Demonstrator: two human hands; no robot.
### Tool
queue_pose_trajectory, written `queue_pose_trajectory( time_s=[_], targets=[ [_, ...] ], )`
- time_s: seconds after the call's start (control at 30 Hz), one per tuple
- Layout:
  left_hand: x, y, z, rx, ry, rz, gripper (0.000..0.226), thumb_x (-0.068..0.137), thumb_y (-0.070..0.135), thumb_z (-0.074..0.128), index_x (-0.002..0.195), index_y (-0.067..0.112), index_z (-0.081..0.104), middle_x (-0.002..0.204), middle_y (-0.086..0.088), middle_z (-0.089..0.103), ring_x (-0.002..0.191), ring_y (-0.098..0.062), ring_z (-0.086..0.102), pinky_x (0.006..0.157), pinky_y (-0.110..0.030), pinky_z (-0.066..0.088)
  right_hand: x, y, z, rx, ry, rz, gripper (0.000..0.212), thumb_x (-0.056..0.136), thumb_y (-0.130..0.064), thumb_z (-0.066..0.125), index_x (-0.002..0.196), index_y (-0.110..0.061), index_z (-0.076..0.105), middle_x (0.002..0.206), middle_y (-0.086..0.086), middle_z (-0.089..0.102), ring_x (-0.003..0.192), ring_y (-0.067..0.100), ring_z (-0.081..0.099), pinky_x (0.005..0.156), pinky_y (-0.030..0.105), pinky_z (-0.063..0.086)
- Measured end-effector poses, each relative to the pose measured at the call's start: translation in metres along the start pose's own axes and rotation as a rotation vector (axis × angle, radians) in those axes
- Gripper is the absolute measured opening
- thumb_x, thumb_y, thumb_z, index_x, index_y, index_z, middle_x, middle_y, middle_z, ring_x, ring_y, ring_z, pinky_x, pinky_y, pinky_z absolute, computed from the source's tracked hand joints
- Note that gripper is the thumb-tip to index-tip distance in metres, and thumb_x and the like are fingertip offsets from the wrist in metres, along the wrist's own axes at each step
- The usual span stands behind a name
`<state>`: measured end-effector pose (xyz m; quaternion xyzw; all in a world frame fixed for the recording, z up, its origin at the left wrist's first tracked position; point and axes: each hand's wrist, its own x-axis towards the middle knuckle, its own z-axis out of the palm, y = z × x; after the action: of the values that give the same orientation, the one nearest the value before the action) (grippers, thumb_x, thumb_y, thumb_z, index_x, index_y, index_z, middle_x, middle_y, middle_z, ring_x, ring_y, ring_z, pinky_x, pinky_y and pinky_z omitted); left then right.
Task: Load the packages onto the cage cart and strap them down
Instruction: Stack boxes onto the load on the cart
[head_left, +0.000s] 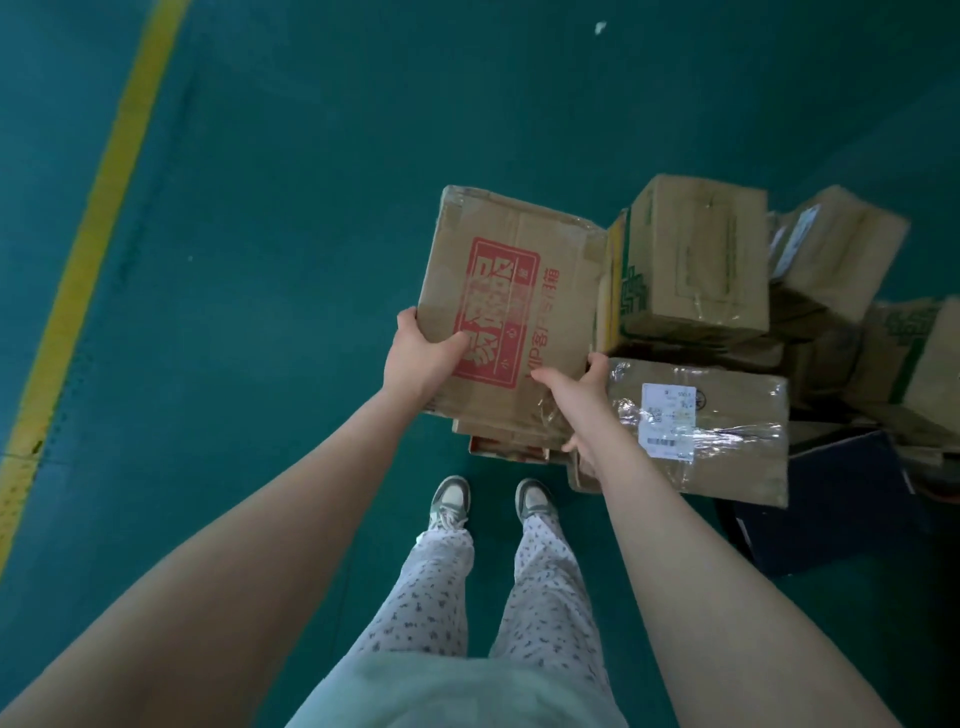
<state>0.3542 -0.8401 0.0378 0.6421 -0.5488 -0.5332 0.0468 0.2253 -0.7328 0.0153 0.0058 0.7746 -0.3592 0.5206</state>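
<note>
A cardboard box with a red printed stamp (519, 280) is held up in front of me over the green floor. My left hand (421, 358) grips its near left edge, thumb on the top face. My right hand (582, 400) grips its near right corner, thumb on top and fingers curled under. To the right lies a pile of packages: a taped box with a white label (727, 431), a box with green print (696, 260) behind it, and more cartons (841, 249) further right. No cage cart or strap is in view.
A yellow line (98, 244) runs along the green floor on the left. A dark blue box (831, 509) sits at the pile's near right. A flat carton with red edging (509, 451) lies under the held box. My feet (488, 501) stand just before the pile.
</note>
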Motion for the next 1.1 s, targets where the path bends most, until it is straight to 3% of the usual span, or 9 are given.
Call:
queue_pose_trajectory(
  time_s=[0.2, 0.33, 0.5, 0.77, 0.9, 1.1],
  targets=[
    [-0.039, 0.050, -0.023, -0.027, -0.019, 0.147, 0.059, 0.086, 0.030, 0.059, 0.136, 0.016, 0.031, 0.114, 0.003, 0.054, 0.098, -0.019, 0.056, 0.086, -0.034, 0.048, -0.057, -0.031, -0.014, 0.133, 0.089, -0.132, 0.080, 0.087, -0.024, 0.065, 0.146, -0.028, 0.011, 0.144, 0.002, 0.038, 0.125, 0.023, 0.043, 0.105, 0.048, 0.037],
    [-0.063, 0.084, -0.024, -0.047, -0.045, 0.246, 0.057, 0.084, 0.031, 0.059, 0.133, 0.016, 0.034, 0.110, 0.004, 0.055, 0.096, -0.019, 0.058, 0.088, -0.036, 0.049, -0.089, -0.050, -0.035, 0.217, 0.177, -0.244, 0.077, 0.087, -0.018, 0.063, 0.146, -0.022, 0.014, 0.138, 0.003, 0.042, 0.113, 0.019, 0.048, 0.088, 0.035, 0.043],
    [-0.100, 0.117, -0.004, -0.083, -0.130, 0.373, 0.058, 0.085, 0.031, 0.059, 0.134, 0.016, 0.033, 0.107, 0.004, 0.052, 0.093, -0.019, 0.056, 0.078, -0.031, 0.045, -0.126, -0.056, -0.077, 0.305, 0.359, -0.357, 0.076, 0.085, -0.018, 0.065, 0.144, -0.021, 0.018, 0.137, 0.004, 0.045, 0.118, 0.023, 0.050, 0.101, 0.043, 0.044],
    [-0.183, 0.145, 0.066, 0.023, -0.359, 0.516, 0.052, 0.083, 0.030, 0.057, 0.130, 0.018, 0.037, 0.099, 0.006, 0.056, 0.095, -0.020, 0.058, 0.083, -0.033, 0.048, -0.191, 0.007, -0.156, 0.579, 0.563, -0.363, 0.080, 0.084, -0.019, 0.066, 0.146, -0.025, 0.015, 0.134, 0.004, 0.044, 0.118, 0.025, 0.049, 0.099, 0.046, 0.046],
    [-0.233, 0.141, 0.116, 0.080, -0.517, 0.546, 0.056, 0.080, 0.035, 0.059, 0.129, 0.019, 0.037, 0.108, 0.001, 0.061, 0.097, -0.023, 0.062, 0.090, -0.042, 0.052, -0.223, 0.055, -0.205, 0.685, 0.683, -0.319, 0.082, 0.083, -0.020, 0.066, 0.146, -0.028, 0.014, 0.136, 0.006, 0.043, 0.120, 0.027, 0.047, 0.100, 0.047, 0.045],
    [-0.313, 0.112, 0.192, 0.110, -0.652, 0.578, 0.059, 0.083, 0.033, 0.062, 0.131, 0.014, 0.035, 0.110, -0.002, 0.056, 0.104, -0.025, 0.060, 0.094, -0.043, 0.050, -0.271, 0.133, -0.271, 0.746, 0.825, -0.276, 0.066, 0.070, -0.027, 0.067, 0.124, -0.030, 0.029, 0.126, 0.006, 0.048, 0.109, 0.028, 0.053, 0.091, 0.046, 0.051]
  ],
)
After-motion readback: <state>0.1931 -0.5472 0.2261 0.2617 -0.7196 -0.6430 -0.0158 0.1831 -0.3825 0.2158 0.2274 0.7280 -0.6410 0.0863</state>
